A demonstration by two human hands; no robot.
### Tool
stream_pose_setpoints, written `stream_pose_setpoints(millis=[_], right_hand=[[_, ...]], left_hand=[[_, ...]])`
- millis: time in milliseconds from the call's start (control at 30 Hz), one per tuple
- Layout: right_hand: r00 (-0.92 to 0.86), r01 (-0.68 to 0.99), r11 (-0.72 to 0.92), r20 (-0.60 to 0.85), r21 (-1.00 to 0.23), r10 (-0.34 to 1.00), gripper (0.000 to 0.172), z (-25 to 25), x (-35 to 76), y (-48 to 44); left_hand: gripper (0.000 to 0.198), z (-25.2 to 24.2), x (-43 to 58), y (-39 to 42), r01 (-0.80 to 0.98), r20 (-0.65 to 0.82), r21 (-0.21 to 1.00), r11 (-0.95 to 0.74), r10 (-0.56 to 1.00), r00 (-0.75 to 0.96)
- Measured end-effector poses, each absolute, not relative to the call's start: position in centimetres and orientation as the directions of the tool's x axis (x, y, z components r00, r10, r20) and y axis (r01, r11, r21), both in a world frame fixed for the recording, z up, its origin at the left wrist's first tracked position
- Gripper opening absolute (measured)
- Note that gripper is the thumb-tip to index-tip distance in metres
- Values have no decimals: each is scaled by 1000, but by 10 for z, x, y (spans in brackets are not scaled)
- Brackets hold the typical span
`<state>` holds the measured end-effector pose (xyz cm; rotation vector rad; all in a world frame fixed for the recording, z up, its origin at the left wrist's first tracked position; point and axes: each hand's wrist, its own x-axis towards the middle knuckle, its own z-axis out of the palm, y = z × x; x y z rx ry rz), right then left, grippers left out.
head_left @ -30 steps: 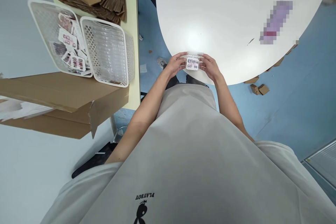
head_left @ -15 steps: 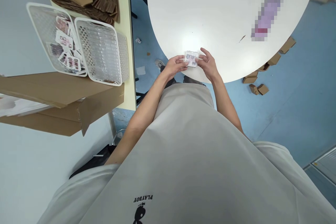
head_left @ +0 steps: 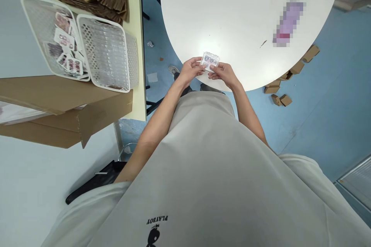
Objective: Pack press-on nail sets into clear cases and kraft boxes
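Note:
A small clear plastic case (head_left: 210,60) with little round purple items inside is held at the near edge of the round white table (head_left: 237,15). My left hand (head_left: 191,70) grips its left side with curled fingers. My right hand (head_left: 223,74) pinches its lower right edge. Both hands hover just over the table's rim, above my grey shirt.
To the left, a pale table (head_left: 133,46) carries two white perforated baskets: one (head_left: 43,34) with several printed cards, one (head_left: 107,56) with clear plastic pieces. Flat cardboard (head_left: 58,96) lies beside them. Small brown boxes (head_left: 279,98) are scattered on the blue floor.
The case has tilted and shifted slightly left between my hands; my right hand moved from its right side to its lower edge. The view drifted a little.

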<state>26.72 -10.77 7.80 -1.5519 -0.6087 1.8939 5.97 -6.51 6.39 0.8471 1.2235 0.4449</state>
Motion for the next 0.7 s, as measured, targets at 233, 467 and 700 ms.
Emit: stream_pose_setpoints(millis=[233, 467, 700], right_hand=[[-150, -147, -696, -680, -703, 718, 63, 76, 266, -104], [-188, -190, -701, -675, -688, 714, 60, 81, 256, -103], [-320, -226, -737, -666, -637, 674, 46, 84, 243, -100]], left_hand=[[59, 63, 59, -69, 136, -602, 797, 589, 752, 268], [77, 57, 47, -74, 145, -454, 891, 430, 846, 279], [78, 56, 38, -83, 227, -296, 944, 241, 921, 254]])
